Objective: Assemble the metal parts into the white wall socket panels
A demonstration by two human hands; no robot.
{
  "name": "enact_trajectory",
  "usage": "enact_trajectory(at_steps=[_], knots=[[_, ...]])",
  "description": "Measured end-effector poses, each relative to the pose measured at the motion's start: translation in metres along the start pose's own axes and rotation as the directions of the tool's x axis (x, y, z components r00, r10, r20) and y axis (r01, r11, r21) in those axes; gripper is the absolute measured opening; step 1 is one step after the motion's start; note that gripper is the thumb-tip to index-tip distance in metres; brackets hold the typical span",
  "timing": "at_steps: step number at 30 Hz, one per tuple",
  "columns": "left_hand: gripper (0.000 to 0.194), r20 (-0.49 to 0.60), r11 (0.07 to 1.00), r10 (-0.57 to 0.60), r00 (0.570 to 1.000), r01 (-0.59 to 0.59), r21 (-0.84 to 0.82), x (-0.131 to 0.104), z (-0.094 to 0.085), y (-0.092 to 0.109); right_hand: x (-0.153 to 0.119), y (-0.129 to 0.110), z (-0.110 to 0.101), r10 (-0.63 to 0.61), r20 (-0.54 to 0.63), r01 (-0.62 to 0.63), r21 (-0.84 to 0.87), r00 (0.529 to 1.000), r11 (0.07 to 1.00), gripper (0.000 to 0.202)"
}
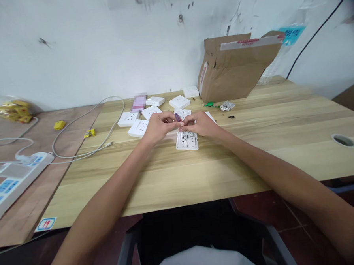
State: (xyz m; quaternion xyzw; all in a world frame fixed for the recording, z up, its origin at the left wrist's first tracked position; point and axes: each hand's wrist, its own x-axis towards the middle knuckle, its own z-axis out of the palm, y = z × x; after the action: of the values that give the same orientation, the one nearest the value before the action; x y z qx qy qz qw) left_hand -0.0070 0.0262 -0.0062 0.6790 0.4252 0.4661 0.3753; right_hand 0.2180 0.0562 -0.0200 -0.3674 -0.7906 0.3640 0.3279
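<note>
Both of my hands meet above an opened white socket unit, whose inner parts face up on the wooden table. My left hand is closed, with its thumb and fingers on a small purple-handled tool. Touching it at the fingertips, my right hand is pinched around something too small to make out. Another white socket piece lies just behind the hands. White socket panels are grouped to the left and behind.
A cardboard box stands at the back against the wall. Green-handled item and small clear bags lie before it. At left are a white cable, a power strip and yellow pieces.
</note>
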Motion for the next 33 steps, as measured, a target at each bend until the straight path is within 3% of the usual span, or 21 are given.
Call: enact_trajectory(at_steps=[10, 17, 24, 27, 33], knots=[[0.028, -0.033, 0.981, 0.092, 0.995, -0.084, 0.177, -0.002, 0.007, 0.009, 0.001, 0.001, -0.008, -0.034, 0.101, 0.039, -0.052, 0.994, 0.998, 0.03], [0.037, -0.073, 0.987, 0.067, 0.995, -0.055, 0.152, -0.003, 0.018, 0.009, -0.001, 0.0, -0.008, 0.017, 0.099, -0.012, -0.053, 0.995, 0.999, 0.026], [0.031, 0.153, 0.984, 0.106, 0.983, -0.126, 0.125, -0.002, -0.002, 0.009, -0.001, 0.003, -0.002, -0.033, 0.093, 0.037, -0.044, 0.995, 0.998, 0.025], [0.03, 0.197, 0.981, 0.135, 0.971, -0.159, 0.112, -0.002, -0.008, 0.012, -0.001, 0.006, -0.001, -0.043, 0.086, 0.045, -0.025, 0.995, 0.999, 0.028], [0.022, 0.063, 0.997, 0.062, 0.996, -0.065, 0.044, -0.005, 0.001, 0.013, -0.002, -0.001, -0.001, -0.043, 0.11, 0.032, 0.098, 0.993, 0.995, 0.034]])
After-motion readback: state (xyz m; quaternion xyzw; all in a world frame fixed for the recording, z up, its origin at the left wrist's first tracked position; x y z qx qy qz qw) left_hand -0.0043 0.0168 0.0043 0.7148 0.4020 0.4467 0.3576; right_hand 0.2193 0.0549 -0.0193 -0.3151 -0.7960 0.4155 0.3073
